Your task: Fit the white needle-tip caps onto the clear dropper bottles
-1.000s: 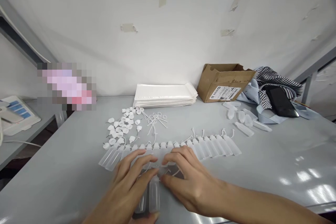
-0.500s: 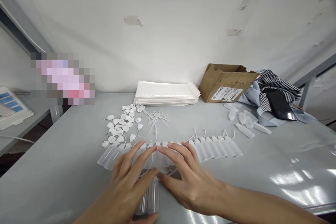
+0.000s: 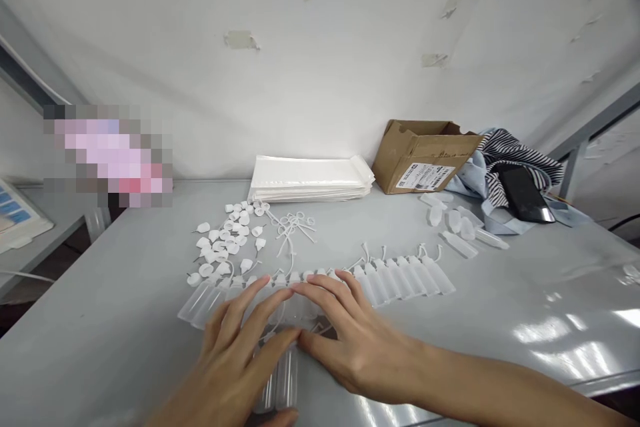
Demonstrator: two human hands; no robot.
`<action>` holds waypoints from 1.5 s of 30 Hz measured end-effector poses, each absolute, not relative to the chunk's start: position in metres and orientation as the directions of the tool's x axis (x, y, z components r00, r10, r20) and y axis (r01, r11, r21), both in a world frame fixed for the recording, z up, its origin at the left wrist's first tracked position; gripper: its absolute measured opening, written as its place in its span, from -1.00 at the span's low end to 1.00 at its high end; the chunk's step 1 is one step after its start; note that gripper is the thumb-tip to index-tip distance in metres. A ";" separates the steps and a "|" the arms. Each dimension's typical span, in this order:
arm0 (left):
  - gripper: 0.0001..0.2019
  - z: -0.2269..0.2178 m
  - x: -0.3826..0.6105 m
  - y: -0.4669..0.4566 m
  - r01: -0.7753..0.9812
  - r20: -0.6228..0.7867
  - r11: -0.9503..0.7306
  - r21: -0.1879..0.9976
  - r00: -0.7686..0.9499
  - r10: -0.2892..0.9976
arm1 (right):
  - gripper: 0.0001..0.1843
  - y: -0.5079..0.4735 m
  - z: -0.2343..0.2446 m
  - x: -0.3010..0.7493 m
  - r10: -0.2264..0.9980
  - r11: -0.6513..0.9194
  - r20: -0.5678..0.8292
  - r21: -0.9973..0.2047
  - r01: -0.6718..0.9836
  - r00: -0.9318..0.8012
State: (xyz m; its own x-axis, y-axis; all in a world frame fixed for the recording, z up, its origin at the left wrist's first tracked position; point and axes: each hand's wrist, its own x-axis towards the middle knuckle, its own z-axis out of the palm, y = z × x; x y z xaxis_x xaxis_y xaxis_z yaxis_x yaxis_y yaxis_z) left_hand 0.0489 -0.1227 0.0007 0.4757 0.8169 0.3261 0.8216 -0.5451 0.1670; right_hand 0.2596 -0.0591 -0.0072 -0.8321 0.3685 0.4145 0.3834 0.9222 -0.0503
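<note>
A long row of translucent plastic squeeze bottles [image 3: 400, 280] lies side by side on the grey table, thin bent tips pointing away from me. My left hand [image 3: 240, 353] covers the row's left part, two fingertips at the bottle necks. Between its index finger and thumb, nearer to me, it holds two clear bottles [image 3: 287, 377]; the thumb shows at their base. My right hand [image 3: 350, 333] arches over the middle of the row, fingers spread, its fingertips meeting those of the left. Thin white tubes partly show between my hands. Beyond them lie loose white caps [image 3: 227, 240], some with needle tips.
White curved tubes [image 3: 295, 223] lie behind the row. Against the wall are a stack of white envelopes [image 3: 310, 177] and a cardboard box [image 3: 425, 160]. At right are loose bottles [image 3: 460, 245], a striped cloth [image 3: 515, 150] and a black phone [image 3: 525, 193].
The view has shifted slightly, so everything sits a little farther left. Both hands keep nearly the same pose over the row, and the two clear bottles stay in the left hand.
</note>
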 end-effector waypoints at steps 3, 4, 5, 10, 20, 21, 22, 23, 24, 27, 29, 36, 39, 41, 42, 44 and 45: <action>-0.64 0.003 0.049 -0.122 0.809 0.350 -0.556 0.189 0.474 0.808 | -0.84 -0.059 -0.005 0.260 0.364 0.927 0.399 -0.074 0.367 -0.841; -0.64 0.004 0.049 -0.121 0.805 0.352 -0.558 0.199 0.473 0.808 | -0.85 -0.059 -0.004 0.261 0.364 0.929 0.407 -0.088 0.360 -0.838; -0.64 0.006 0.049 -0.119 0.802 0.352 -0.559 0.209 0.471 0.809 | -0.85 -0.058 -0.002 0.261 0.364 0.929 0.421 -0.105 0.354 -0.831; -0.71 0.022 0.045 -0.096 0.767 0.349 -0.594 0.243 0.502 0.791 | -0.89 -0.046 0.012 0.269 0.351 0.934 0.574 -0.162 0.317 -0.740; -0.70 0.032 0.040 0.023 0.871 0.256 -0.296 0.392 0.206 0.945 | -0.75 0.051 0.030 0.370 0.859 0.229 0.505 -0.232 0.945 -0.085; -0.70 0.029 0.041 0.027 0.868 0.252 -0.300 0.396 0.212 0.944 | -0.74 0.059 0.031 0.385 0.881 0.161 0.471 -0.235 0.958 -0.033; -0.70 0.025 0.043 0.030 0.862 0.248 -0.310 0.400 0.223 0.943 | -0.74 0.064 0.032 0.398 0.901 0.103 0.433 -0.238 0.966 0.010; -0.70 0.022 0.044 0.030 0.856 0.246 -0.323 0.405 0.238 0.940 | -0.75 0.068 0.033 0.410 0.918 0.055 0.394 -0.241 0.969 0.046; -0.70 0.019 0.045 0.029 0.848 0.245 -0.338 0.409 0.255 0.935 | -0.77 0.071 0.034 0.419 0.932 0.014 0.356 -0.245 0.969 0.076; -0.71 0.012 0.046 0.024 0.821 0.250 -0.386 0.420 0.304 0.919 | -0.81 0.072 0.038 0.431 0.955 -0.070 0.263 -0.257 0.964 0.139; -0.70 0.010 0.045 0.022 0.805 0.255 -0.406 0.433 0.323 0.911 | -0.82 0.070 0.041 0.431 0.967 -0.086 0.211 -0.265 0.961 0.145; -0.64 0.030 0.037 0.014 0.776 0.311 -0.351 0.524 0.210 0.927 | -0.86 0.070 0.044 0.434 0.996 -0.053 0.061 -0.271 0.961 0.072; -0.64 0.044 0.032 0.003 0.758 0.362 -0.294 0.582 0.082 0.929 | -0.85 0.070 0.046 0.442 1.000 -0.022 0.014 -0.275 0.961 0.027; -0.66 0.051 0.030 -0.006 0.742 0.396 -0.270 0.613 0.007 0.918 | -0.79 0.068 0.048 0.447 1.000 -0.006 -0.030 -0.277 0.961 -0.003; -0.67 0.053 0.030 -0.010 0.734 0.409 -0.264 0.625 -0.021 0.912 | -0.78 0.067 0.050 0.449 0.998 -0.003 -0.056 -0.274 0.962 -0.013; -0.70 0.055 0.031 -0.017 0.712 0.428 -0.255 0.654 -0.069 0.901 | -0.76 0.065 0.052 0.454 0.993 -0.011 -0.113 -0.261 0.965 -0.019; -0.71 0.056 0.031 -0.019 0.699 0.439 -0.255 0.668 -0.093 0.894 | -0.76 0.065 0.053 0.456 0.990 -0.019 -0.143 -0.251 0.968 -0.017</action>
State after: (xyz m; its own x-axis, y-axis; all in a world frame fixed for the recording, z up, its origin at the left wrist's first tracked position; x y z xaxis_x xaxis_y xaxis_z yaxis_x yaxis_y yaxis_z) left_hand 0.0311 -0.0195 0.0557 -0.0930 0.8937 0.4388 0.6988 -0.2554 0.6682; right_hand 0.4561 0.0647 0.0531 -0.0174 0.9896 -0.1427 0.9677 -0.0192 -0.2514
